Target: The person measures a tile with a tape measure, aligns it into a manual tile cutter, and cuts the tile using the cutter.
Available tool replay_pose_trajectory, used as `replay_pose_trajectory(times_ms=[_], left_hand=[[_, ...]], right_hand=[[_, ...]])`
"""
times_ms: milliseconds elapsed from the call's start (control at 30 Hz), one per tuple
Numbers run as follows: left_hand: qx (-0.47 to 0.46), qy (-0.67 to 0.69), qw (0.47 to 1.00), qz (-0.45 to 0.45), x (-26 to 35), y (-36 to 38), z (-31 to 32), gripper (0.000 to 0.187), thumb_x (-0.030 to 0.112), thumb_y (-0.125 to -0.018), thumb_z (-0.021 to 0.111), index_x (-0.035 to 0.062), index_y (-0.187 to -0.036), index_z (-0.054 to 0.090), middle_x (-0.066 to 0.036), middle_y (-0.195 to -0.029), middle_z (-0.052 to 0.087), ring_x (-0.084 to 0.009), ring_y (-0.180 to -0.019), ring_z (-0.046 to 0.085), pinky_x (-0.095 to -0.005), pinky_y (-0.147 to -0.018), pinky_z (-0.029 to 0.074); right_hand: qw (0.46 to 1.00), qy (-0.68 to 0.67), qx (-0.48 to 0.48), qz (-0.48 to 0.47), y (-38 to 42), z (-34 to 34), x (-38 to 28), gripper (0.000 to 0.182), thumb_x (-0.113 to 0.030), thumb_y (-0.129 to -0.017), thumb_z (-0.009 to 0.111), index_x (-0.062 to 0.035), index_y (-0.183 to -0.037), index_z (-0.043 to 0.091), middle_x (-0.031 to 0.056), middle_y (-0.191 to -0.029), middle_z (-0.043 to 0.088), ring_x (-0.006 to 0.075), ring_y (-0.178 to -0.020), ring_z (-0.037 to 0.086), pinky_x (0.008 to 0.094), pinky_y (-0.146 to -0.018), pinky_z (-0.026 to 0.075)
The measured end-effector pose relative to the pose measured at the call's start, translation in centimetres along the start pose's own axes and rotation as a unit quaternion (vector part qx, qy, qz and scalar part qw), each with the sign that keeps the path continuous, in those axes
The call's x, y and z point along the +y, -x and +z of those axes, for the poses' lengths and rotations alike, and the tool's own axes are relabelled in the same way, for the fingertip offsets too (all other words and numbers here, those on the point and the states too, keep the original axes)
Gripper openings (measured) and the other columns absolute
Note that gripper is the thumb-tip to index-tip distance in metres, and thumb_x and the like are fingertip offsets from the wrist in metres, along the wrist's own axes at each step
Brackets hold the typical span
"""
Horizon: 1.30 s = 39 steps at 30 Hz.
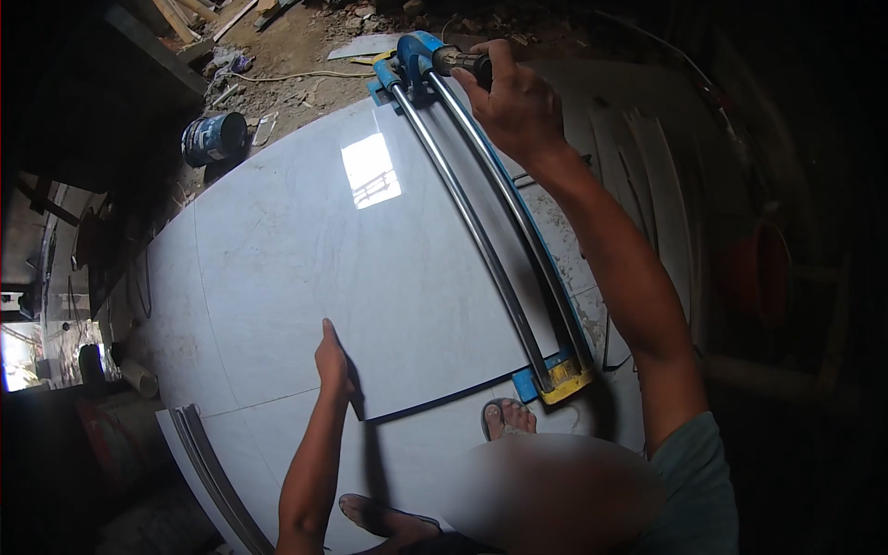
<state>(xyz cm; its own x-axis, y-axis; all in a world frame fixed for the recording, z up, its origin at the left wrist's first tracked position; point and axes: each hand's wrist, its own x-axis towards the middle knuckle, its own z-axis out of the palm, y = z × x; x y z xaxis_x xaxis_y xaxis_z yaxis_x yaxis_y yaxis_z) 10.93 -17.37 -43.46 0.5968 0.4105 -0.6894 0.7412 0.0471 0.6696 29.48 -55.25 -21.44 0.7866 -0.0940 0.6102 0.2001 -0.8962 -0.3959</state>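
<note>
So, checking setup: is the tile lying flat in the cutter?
Flat: the tile lies under the cutter's rails, left hand pressing its edge.

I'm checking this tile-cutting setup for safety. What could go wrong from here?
The left hand presses only the near edge of the large glossy tile, so it may shift under the cutter rails. The right hand grips the handle at full reach, which may weaken control. Feet in open sandals stand beside the tile edge.

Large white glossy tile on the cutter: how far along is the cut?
Done: large white glossy tile lies under the blue manual tile cutter's chrome rails. In hand: right hand grips the handle at the far end; left hand steadies the near edge. Left: the tile shows no break.
</note>
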Motion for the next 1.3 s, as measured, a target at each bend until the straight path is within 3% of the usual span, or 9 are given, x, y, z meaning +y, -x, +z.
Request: replay_pose_trajectory(times_ms=[167, 267, 367, 467, 633, 967, 1067, 1267, 1300], left_hand=[[0.014, -0.094, 0.994, 0.045, -0.4, 3.7, 3.4, 0.067, 0.056, -0.105, 0.048, -0.0054, -0.082, 0.062, -0.008, -0.081, 0.057, -0.0181, -0.080, 0.045, -0.0371, -0.078, 0.043], [0.020, -0.118, 0.986, 0.116, -0.9, 3.9, 4.2, 0.068, 0.055, -0.106, 0.047, -0.0012, -0.066, 0.046, -0.005, -0.067, 0.045, -0.0167, -0.070, 0.036, -0.0398, -0.066, 0.037], [0.032, -0.186, 0.972, 0.140, -1.5, 3.2, 3.8, 0.076, 0.056, -0.105, 0.044, -0.0129, -0.076, 0.057, -0.022, -0.069, 0.056, -0.0281, -0.067, 0.048, -0.0472, -0.071, 0.043], [0.050, -0.222, 0.956, 0.187, -2.3, 2.6, 3.6, 0.077, 0.056, -0.105, 0.044, -0.0130, -0.072, 0.056, -0.025, -0.065, 0.055, -0.0303, -0.063, 0.049, -0.0493, -0.068, 0.042], [0.061, -0.220, 0.948, 0.223, -2.7, 2.4, 3.7, 0.077, 0.055, -0.105, 0.045, -0.0116, -0.068, 0.052, -0.024, -0.059, 0.051, -0.0308, -0.057, 0.046, -0.0505, -0.063, 0.039], [0.043, -0.166, 0.958, 0.228, -2.7, 2.5, 3.8, 0.073, 0.052, -0.105, 0.049, -0.0057, -0.061, 0.041, -0.011, -0.054, 0.037, -0.0178, -0.057, 0.034, -0.0454, -0.056, 0.032], [0.053, -0.171, 0.961, 0.211, -2.7, 2.7, 3.9, 0.068, 0.055, -0.106, 0.048, 0.0062, -0.060, 0.031, 0.001, -0.059, 0.032, -0.0122, -0.060, 0.028, -0.0389, -0.053, 0.027], [0.039, -0.149, 0.963, 0.222, -2.0, 3.4, 4.0, 0.069, 0.053, -0.106, 0.048, 0.0052, -0.060, 0.031, 0.000, -0.057, 0.032, -0.0121, -0.060, 0.029, -0.0385, -0.053, 0.027], [0.050, -0.160, 0.961, 0.221, -2.3, 3.2, 3.9, 0.069, 0.053, -0.106, 0.048, 0.0050, -0.059, 0.031, 0.000, -0.057, 0.032, -0.0122, -0.059, 0.029, -0.0387, -0.053, 0.027]], right_hand=[[0.998, 0.015, -0.051, 0.028, 0.4, -0.7, -0.3, 0.035, -0.036, -0.093, 0.070, -0.0056, -0.107, 0.062, 0.0170, -0.078, 0.072, 0.0353, -0.071, 0.073, 0.0455, -0.065, 0.057], [0.994, 0.008, -0.095, 0.049, 1.3, -1.1, -0.1, 0.034, -0.035, -0.092, 0.070, -0.0044, -0.103, 0.063, 0.0165, -0.075, 0.071, 0.0340, -0.067, 0.073, 0.0442, -0.064, 0.057], [0.994, -0.012, -0.093, 0.048, 2.5, -1.9, -0.2, 0.032, -0.033, -0.092, 0.070, -0.0037, -0.103, 0.063, 0.0160, -0.072, 0.071, 0.0325, -0.065, 0.073, 0.0440, -0.063, 0.057], [0.994, -0.030, -0.093, 0.047, 4.4, -3.4, -0.5, 0.028, -0.029, -0.093, 0.070, -0.0030, -0.103, 0.063, 0.0159, -0.072, 0.071, 0.0283, -0.062, 0.073, 0.0410, -0.057, 0.056], [0.995, -0.054, -0.088, 0.014, 8.0, -5.9, -0.6, 0.029, -0.023, -0.092, 0.071, 0.0015, -0.107, 0.063, 0.0186, -0.073, 0.072, 0.0241, -0.057, 0.072, 0.0314, -0.044, 0.052], [0.994, -0.084, -0.040, -0.062, 9.8, -7.6, 0.5, 0.028, -0.017, -0.087, 0.073, 0.0037, -0.105, 0.064, 0.0159, -0.071, 0.071, 0.0200, -0.057, 0.073, 0.0270, -0.043, 0.052], [0.990, -0.110, -0.025, -0.090, 11.6, -9.3, 0.7, 0.028, -0.022, -0.083, 0.076, 0.0010, -0.096, 0.067, 0.0122, -0.067, 0.069, 0.0190, -0.053, 0.069, 0.0274, -0.043, 0.051], [0.949, -0.102, -0.091, -0.283, 11.7, -13.3, 2.7, 0.053, -0.055, -0.083, 0.074, -0.0026, -0.087, 0.068, 0.0046, -0.058, 0.053, 0.0208, -0.046, 0.053, 0.0335, -0.046, 0.044], [0.956, -0.148, -0.049, -0.247, 12.4, -13.0, 3.1, 0.062, -0.065, -0.086, 0.066, -0.0024, -0.090, 0.068, 0.0054, -0.065, 0.053, 0.0193, -0.054, 0.055, 0.0325, -0.050, 0.044]])
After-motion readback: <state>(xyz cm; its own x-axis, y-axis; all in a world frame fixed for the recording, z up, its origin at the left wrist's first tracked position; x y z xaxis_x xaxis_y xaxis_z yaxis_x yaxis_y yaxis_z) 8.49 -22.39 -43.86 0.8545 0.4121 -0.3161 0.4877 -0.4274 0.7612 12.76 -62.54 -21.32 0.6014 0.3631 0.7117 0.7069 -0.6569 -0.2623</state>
